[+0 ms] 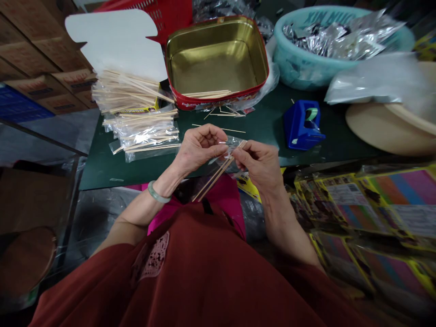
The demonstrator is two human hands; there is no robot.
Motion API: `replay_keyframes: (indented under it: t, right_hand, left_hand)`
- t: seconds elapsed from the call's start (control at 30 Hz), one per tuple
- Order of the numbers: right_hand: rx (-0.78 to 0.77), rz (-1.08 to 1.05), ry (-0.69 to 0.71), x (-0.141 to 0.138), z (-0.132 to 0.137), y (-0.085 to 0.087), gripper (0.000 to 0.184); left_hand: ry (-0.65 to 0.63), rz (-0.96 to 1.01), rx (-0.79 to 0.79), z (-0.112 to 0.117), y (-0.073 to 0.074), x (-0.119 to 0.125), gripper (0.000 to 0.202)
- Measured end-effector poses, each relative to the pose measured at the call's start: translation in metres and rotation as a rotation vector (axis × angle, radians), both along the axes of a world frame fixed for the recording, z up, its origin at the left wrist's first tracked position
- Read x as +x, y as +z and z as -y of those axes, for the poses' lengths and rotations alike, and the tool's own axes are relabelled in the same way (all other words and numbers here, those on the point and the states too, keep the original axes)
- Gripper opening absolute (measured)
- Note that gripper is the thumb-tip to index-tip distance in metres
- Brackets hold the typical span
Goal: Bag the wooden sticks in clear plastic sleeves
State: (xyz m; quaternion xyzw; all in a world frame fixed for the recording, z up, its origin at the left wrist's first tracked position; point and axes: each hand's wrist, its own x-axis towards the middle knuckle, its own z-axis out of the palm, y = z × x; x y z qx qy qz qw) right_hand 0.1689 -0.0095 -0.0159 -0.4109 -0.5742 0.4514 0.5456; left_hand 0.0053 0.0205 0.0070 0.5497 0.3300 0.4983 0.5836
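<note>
My left hand [199, 149] is closed in a pinch on a small clear plastic bag [229, 147] just above the table's near edge. My right hand [259, 160] is closed on a thin bundle of wooden sticks [214, 177], which slant down toward my lap with their upper ends at the bag's mouth. A green bangle [156, 193] circles my left wrist. Left of my hands lies a pile of bagged sticks [143, 129] on the dark green table [265, 125].
A red tin with a gold inside [218, 59] holds a few sticks at the table's back. A blue tape dispenser [301, 125] stands right of my hands. A teal basin of foil packets [327, 43], a round wooden board [388, 129] and colourful packages [374, 200] fill the right.
</note>
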Motion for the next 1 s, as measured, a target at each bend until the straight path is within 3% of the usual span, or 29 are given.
replay_keyframes:
  t: [0.2,0.37,0.43,0.53,0.63,0.83,1.0]
  right_hand:
    - [0.043,0.033,-0.072,-0.005,0.003,-0.001,0.035]
    - [0.067,0.035,-0.151,-0.002,0.003,-0.004,0.036]
    - [0.068,0.028,-0.156,-0.002,0.002,-0.005,0.038]
    - [0.081,0.034,-0.152,-0.005,0.001,-0.004,0.039]
    - [0.101,0.035,-0.148,-0.010,0.000,-0.002,0.041]
    - [0.079,-0.109,-0.078,-0.018,-0.003,-0.005,0.050]
    - [0.015,-0.261,-0.097,-0.022,-0.006,-0.002,0.056]
  left_hand:
    - [0.076,0.052,-0.068,-0.009,-0.008,0.001,0.040]
    - [0.190,0.100,-0.101,-0.018,-0.003,-0.009,0.037]
    - [0.152,0.053,-0.124,-0.016,-0.001,-0.013,0.036]
    - [-0.029,-0.049,-0.150,-0.006,-0.002,-0.010,0.040]
    - [-0.148,-0.017,-0.171,0.004,-0.008,-0.003,0.045]
    - [-0.167,0.058,-0.299,0.005,-0.017,0.002,0.048]
    - [-0.111,0.083,-0.286,0.003,-0.018,-0.002,0.041]
